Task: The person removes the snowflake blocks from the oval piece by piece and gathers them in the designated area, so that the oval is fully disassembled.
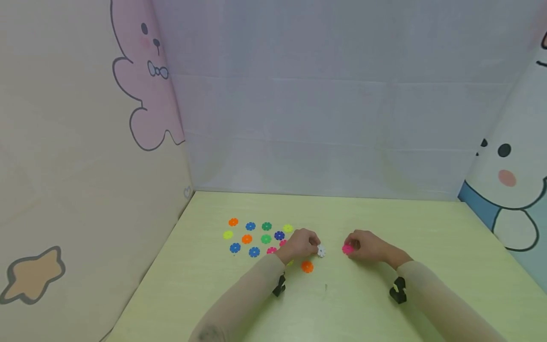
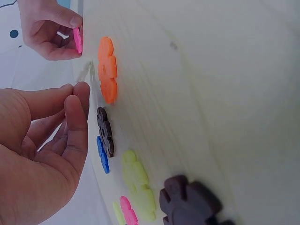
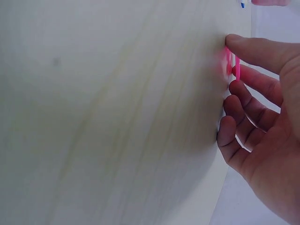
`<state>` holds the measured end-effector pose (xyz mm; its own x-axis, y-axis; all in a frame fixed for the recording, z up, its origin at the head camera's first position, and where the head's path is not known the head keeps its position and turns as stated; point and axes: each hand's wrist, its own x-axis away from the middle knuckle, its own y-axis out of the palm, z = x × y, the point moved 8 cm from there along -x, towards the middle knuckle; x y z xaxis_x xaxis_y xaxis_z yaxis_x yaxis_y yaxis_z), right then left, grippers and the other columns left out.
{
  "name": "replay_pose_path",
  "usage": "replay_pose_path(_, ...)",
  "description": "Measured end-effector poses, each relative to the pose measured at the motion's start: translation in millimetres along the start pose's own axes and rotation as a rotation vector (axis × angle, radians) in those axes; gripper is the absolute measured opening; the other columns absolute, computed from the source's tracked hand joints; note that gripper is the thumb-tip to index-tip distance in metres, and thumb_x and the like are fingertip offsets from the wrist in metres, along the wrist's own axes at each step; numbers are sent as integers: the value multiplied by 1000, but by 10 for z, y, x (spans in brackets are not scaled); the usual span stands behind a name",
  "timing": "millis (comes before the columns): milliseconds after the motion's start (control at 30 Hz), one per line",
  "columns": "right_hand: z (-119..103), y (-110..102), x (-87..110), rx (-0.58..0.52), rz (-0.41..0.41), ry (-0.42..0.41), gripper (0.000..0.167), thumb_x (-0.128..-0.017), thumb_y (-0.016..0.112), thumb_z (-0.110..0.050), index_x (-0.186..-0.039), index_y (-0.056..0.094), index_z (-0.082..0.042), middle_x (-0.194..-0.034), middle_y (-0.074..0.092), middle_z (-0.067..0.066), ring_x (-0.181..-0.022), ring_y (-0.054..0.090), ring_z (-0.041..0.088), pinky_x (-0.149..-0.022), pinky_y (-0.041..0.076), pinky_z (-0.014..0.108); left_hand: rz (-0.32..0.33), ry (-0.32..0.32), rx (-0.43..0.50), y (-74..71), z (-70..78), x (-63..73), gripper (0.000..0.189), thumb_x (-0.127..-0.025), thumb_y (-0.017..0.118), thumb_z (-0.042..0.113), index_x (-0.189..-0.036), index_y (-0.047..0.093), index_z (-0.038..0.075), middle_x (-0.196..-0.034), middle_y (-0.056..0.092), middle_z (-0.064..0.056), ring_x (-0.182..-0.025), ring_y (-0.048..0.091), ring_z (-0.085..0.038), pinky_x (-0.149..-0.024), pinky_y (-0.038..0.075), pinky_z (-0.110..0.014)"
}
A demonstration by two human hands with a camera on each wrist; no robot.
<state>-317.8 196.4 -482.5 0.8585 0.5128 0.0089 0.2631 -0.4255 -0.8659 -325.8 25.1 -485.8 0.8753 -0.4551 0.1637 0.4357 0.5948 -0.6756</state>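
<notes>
My left hand (image 1: 301,243) pinches a white notched plastic disc (image 1: 321,251) between thumb and fingertips, and the disc stands tilted close over the table. In the left wrist view, the disc's pale edge (image 2: 83,72) shows beyond the fingertips. To its right, my right hand (image 1: 367,245) grips a bright pink notched disc (image 1: 348,249) by its edge. The right wrist view shows that pink disc (image 3: 237,69) held upright between thumb and index finger, low over the table, with the other fingers curled. An orange disc (image 1: 307,267) lies flat just below my left hand.
Several more notched discs lie spread left of my hands, among them a blue disc (image 1: 254,252), a green disc (image 1: 267,226) and a yellow disc (image 1: 228,234). My left forearm passes over part of this group. The pale table (image 1: 448,247) meets cloth-covered walls (image 1: 325,118).
</notes>
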Motion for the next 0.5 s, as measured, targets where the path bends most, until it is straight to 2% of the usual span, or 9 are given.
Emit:
replay_pose_path(267, 27, 0, 8, 0, 8, 15, 25, -78, 75, -15, -99, 65, -6, -84, 54, -3, -77, 49, 13, -69, 44, 31, 4, 7, -11, -18, -18, -6, 14, -87, 67, 10, -100, 69, 6, -87, 63, 2, -77, 55, -12, -70, 49, -21)
replay_pose_path(400, 6, -25, 66, 21, 57, -27, 28, -76, 76, -14, -99, 64, -3, -85, 56, -1, -79, 51, 15, -70, 46, 33, 24, 36, 3, -60, -44, 8, 16, -85, 67, 9, -101, 68, 3, -88, 65, -1, -73, 56, -12, -67, 50, -23)
replay_pose_path(500, 9, -53, 120, 47, 86, -13, 27, -78, 75, -15, -100, 65, -2, -86, 56, -1, -80, 54, 16, -71, 47, 34, 40, 55, -5, -104, -77, 38, 17, -85, 67, 10, -101, 68, 3, -89, 66, 0, -74, 58, -11, -68, 50, -23)
